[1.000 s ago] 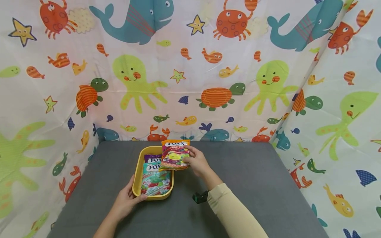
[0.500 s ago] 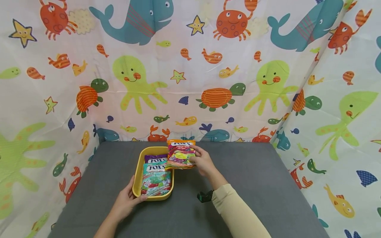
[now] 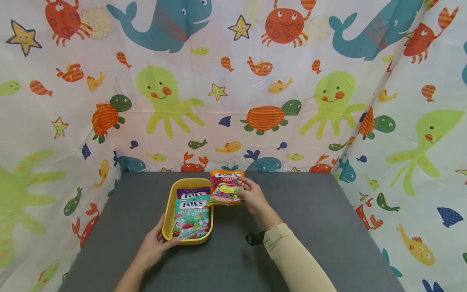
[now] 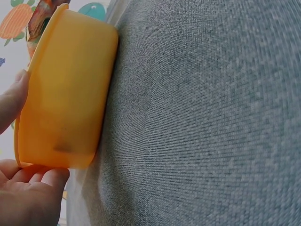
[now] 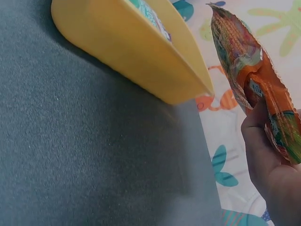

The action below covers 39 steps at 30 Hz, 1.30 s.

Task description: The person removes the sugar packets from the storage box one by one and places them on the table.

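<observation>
A yellow plastic tub (image 3: 166,227) stands on the table, left of centre. My left hand (image 3: 153,248) grips its near left corner, thumb on the near rim and fingers along the side. In the tub lie a teal Fox's Mint Blossom candy bag (image 3: 191,221) and, behind and partly under it, a purple Fox's bag (image 3: 187,191). My right hand (image 3: 254,199) pinches the right edge of an orange Fox's Fruits candy bag (image 3: 225,188), raised at the tub's far right corner and overlapping its rim in the head view. The right wrist view shows the bag edge-on, above table level.
The dark grey table (image 3: 310,227) extends on both sides of the tub. A curtain (image 3: 233,89) printed with sea animals closes off the back and sides. A small black device (image 3: 254,238) sits at the right wrist, by the beige sleeve (image 3: 292,251).
My right hand has carried the orange candy bag to the right, off the tub's middle, uncovering more of the purple bag. My left hand and the tub have stayed put.
</observation>
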{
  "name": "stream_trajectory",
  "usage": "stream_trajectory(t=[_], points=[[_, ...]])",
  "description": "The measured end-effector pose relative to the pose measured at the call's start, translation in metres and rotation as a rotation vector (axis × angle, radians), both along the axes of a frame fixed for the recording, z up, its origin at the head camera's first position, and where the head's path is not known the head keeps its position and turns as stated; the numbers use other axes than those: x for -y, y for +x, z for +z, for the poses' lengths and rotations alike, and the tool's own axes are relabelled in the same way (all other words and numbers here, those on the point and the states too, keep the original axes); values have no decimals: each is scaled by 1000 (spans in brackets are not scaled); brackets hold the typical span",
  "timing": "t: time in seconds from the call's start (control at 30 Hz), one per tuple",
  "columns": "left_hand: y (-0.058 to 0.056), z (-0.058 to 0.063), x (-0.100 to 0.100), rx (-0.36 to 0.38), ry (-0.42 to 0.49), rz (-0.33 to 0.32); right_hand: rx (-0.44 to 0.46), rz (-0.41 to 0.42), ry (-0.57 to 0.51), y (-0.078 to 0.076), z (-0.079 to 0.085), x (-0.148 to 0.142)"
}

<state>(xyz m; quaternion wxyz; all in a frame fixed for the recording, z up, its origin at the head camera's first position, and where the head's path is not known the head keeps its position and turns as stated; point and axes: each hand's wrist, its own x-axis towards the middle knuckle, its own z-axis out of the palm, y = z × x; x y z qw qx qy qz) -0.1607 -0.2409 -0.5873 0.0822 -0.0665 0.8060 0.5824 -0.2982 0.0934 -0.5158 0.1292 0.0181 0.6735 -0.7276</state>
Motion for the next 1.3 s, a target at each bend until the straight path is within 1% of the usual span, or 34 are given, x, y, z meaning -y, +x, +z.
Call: stream_trajectory(t=[0.13, 0.3, 0.43, 0.73, 1.0, 1.17, 1.3], points=[[-1, -1, 1, 5, 6, -1, 14, -14, 0, -3, -4, -4], [-1, -1, 2, 1, 20, 1, 19, -22, 4, -3, -7, -8], [-1, -1, 2, -1, 12, 3, 18, -24, 16, -4, -10, -9], [2, 0, 0, -8, -10, 17, 22, -56, 41, -8, -23, -12], [1, -1, 1, 4, -13, 22, 36, -56, 53, -12, -30, -12], [1, -1, 1, -1, -2, 24, 63, -57, 67, -16, -31, -12], [2, -1, 0, -4, -12, 24, 66, -52, 81, -20, -37, -13]])
